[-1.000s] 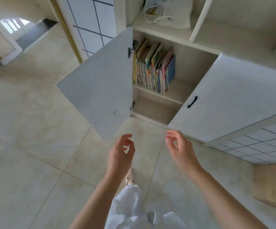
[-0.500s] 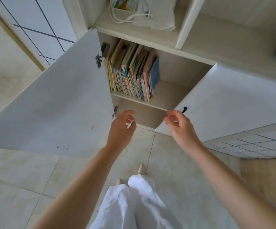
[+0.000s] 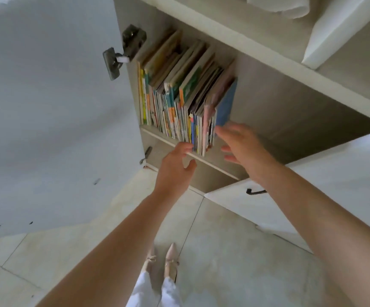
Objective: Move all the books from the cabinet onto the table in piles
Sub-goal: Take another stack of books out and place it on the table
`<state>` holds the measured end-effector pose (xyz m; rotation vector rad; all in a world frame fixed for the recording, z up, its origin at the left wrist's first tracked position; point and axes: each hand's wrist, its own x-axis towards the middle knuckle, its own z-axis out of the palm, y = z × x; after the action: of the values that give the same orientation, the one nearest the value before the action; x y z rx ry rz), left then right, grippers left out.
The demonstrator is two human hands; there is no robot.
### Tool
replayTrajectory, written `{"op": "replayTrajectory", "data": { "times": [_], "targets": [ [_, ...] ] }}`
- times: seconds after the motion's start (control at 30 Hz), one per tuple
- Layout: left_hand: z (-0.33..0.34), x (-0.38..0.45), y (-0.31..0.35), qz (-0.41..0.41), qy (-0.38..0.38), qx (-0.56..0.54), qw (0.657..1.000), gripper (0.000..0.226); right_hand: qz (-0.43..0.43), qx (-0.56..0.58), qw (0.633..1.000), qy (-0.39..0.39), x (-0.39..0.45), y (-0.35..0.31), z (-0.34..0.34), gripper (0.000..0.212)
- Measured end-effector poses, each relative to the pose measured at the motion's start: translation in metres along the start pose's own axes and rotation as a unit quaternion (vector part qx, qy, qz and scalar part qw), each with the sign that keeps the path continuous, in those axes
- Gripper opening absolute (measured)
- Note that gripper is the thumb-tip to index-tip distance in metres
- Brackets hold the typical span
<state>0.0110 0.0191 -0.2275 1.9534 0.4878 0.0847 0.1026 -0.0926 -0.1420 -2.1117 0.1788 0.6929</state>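
Note:
A row of thin colourful books [image 3: 179,103] stands upright on a shelf [image 3: 219,160] inside the open cabinet, packed against its left wall. A blue book [image 3: 225,107] is the rightmost one. My left hand [image 3: 175,169] reaches up to the row's lower front edge, its fingertips touching the spines near the shelf lip. My right hand [image 3: 241,145] is spread with straight fingers just right of the blue book, blurred by motion; I cannot tell if it touches. Neither hand holds a book.
The left cabinet door [image 3: 53,120] swings wide open on my left. A right door [image 3: 312,185] with a black handle [image 3: 256,191] stands partly open under my right arm. Pale cloth [image 3: 286,5] lies on the shelf above. Tiled floor and my feet are below.
I have stepped closer to the cabinet. Both hands rose from in front of the lower shelf to the book row, and their fingers spread out.

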Motion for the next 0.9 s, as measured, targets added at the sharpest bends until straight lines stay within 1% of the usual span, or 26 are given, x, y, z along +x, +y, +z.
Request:
{"op": "replayTrajectory", "data": {
  "times": [0.13,0.23,0.3,0.37,0.43,0.5,0.53,0.63,0.67,0.7,0.73,0.77,0.83,0.87,0.9],
  "targets": [
    [0.025,0.037,-0.003,0.024,0.044,-0.014,0.999,0.042,0.041,0.038,0.998,0.008,0.051,-0.022,0.006,0.060],
    [0.040,0.053,-0.011,0.028,0.050,-0.029,0.998,0.047,0.062,0.069,0.996,0.008,0.083,-0.036,0.009,0.086],
    [0.048,0.058,-0.018,0.047,0.072,-0.031,0.996,0.048,0.068,0.085,0.994,0.004,0.098,-0.042,0.013,0.104],
    [0.054,0.059,-0.024,0.060,0.092,-0.039,0.993,0.050,0.074,0.096,0.993,-0.010,0.109,-0.043,0.017,0.114],
    [0.059,0.059,-0.030,0.063,0.093,-0.045,0.993,0.052,0.088,0.110,0.990,-0.025,0.116,-0.042,0.021,0.109],
    [0.062,0.059,-0.031,0.070,0.087,-0.044,0.993,0.052,0.102,0.123,0.986,-0.045,0.119,-0.041,0.023,0.093],
    [0.062,0.058,-0.031,0.073,0.081,-0.041,0.993,0.053,0.105,0.116,0.986,-0.050,0.119,-0.041,0.023,0.080],
    [0.066,0.059,-0.031,0.076,0.068,-0.030,0.994,0.057,0.095,0.092,0.990,-0.046,0.117,-0.038,0.018,0.027],
    [0.067,0.059,-0.032,0.072,0.067,-0.029,0.995,0.058,0.091,0.088,0.991,-0.048,0.116,-0.036,0.016,0.012],
    [0.068,0.059,-0.034,0.065,0.065,-0.031,0.995,0.060,0.089,0.082,0.991,-0.050,0.116,-0.035,0.014,0.005],
    [0.069,0.060,-0.035,0.058,0.062,-0.032,0.996,0.061,0.092,0.077,0.992,-0.048,0.117,-0.034,0.011,0.007],
    [0.071,0.061,-0.037,0.054,0.060,-0.032,0.996,0.062,0.098,0.071,0.992,-0.043,0.119,-0.033,0.009,0.014],
    [0.074,0.062,-0.039,0.059,0.061,-0.029,0.996,0.064,0.112,0.068,0.991,-0.027,0.120,-0.032,0.006,0.039],
    [0.075,0.063,-0.040,0.063,0.061,-0.028,0.996,0.065,0.117,0.066,0.991,-0.028,0.119,-0.033,0.005,0.047],
    [0.077,0.063,-0.040,0.066,0.062,-0.027,0.996,0.065,0.117,0.063,0.991,-0.032,0.120,-0.033,0.006,0.049]
  ]
}}
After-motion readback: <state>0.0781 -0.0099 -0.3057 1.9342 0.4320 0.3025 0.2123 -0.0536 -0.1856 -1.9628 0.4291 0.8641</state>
